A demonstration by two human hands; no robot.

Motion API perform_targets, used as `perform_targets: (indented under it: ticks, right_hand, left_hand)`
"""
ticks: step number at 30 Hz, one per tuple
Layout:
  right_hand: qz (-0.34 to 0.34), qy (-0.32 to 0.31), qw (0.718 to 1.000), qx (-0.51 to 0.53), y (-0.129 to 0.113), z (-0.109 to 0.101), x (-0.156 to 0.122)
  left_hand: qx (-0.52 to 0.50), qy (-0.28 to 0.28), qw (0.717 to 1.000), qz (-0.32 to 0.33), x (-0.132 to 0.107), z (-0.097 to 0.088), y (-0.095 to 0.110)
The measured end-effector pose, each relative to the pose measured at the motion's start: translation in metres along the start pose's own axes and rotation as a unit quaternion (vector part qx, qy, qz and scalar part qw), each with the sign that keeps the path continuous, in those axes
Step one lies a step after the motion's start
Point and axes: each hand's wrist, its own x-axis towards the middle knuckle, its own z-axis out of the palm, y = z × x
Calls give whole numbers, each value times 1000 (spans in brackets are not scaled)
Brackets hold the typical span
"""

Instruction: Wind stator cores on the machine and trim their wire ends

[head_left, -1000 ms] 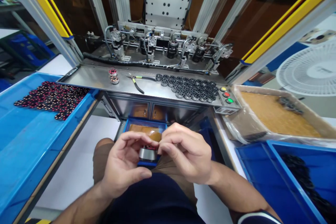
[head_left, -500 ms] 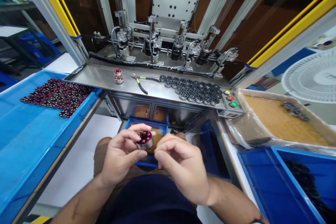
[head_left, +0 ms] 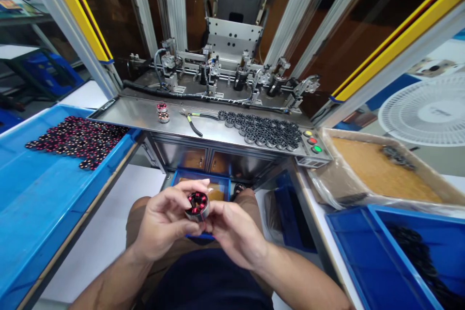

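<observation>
My left hand (head_left: 158,220) is closed around a small motor stator (head_left: 198,205), a ring with a silvery rim and red copper windings, its wound face turned up toward me. At its right side my right hand (head_left: 236,230) is closed, the fingertips gripping the rim; whether they also pinch a wire end is hidden. Both hands are above my lap. On the metal ledge, two wound stators (head_left: 163,115) stand stacked at the left. Cutting pliers (head_left: 193,121) with black and yellow-green handles lie beside them, jaws apart. Several dark stator cores (head_left: 267,130) are set out in rows farther right.
A blue tray (head_left: 39,193) on the left bears many wound stators. The machine's fixtures (head_left: 240,77) stand behind the ledge, with coloured push buttons (head_left: 312,141) at its right end. A lined carton (head_left: 378,169), a blue bin (head_left: 348,242) and a white fan (head_left: 432,111) are at right.
My right hand has moved in from a pinch just right of the stator to touch its rim. The stator has shifted slightly down and left in view, and the camera view has tilted upward.
</observation>
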Motion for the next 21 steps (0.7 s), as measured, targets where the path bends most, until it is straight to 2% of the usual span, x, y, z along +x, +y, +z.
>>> perform_targets:
  ticks: [3, 5, 6, 7, 8, 10, 11, 12, 14, 16, 21]
  right_hand:
    - [13, -26, 1000, 9, 1, -2, 3]
    - [-65, -10, 994, -84, -1, -7, 3]
    - [-137, 5, 976, -171, -2, -10, 2]
    - [-218, 18, 938, -269, -5, -13, 2]
    - [-293, 24, 885, -362, -7, -15, 1]
    - [-390, 16, 780, -489, -11, -19, -1]
    - [-411, 6, 747, -522, -13, -20, -2]
    - [-422, -1, 729, -539, -14, -20, -2]
    - [-432, -3, 713, -552, -14, -19, -3]
    - [-428, -2, 717, -551, -15, -19, -4]
    - [-391, -4, 775, -496, -21, -17, -8]
  left_hand:
    - [58, -22, 998, 15, 0, 0, 3]
    - [132, 23, 990, 32, -3, -2, 8]
    - [179, 51, 982, 30, -4, -4, 11]
    - [225, 64, 972, 15, -7, -6, 14]
    - [264, 57, 963, -11, -9, -7, 18]
    - [308, 11, 949, -72, -13, -6, 23]
    - [312, -11, 946, -92, -14, -4, 24]
    - [308, -21, 946, -100, -15, -2, 25]
    - [298, -15, 949, -99, -14, 3, 24]
    - [297, -8, 951, -87, -13, 6, 23]
    - [341, -7, 940, -22, -10, 2, 22]
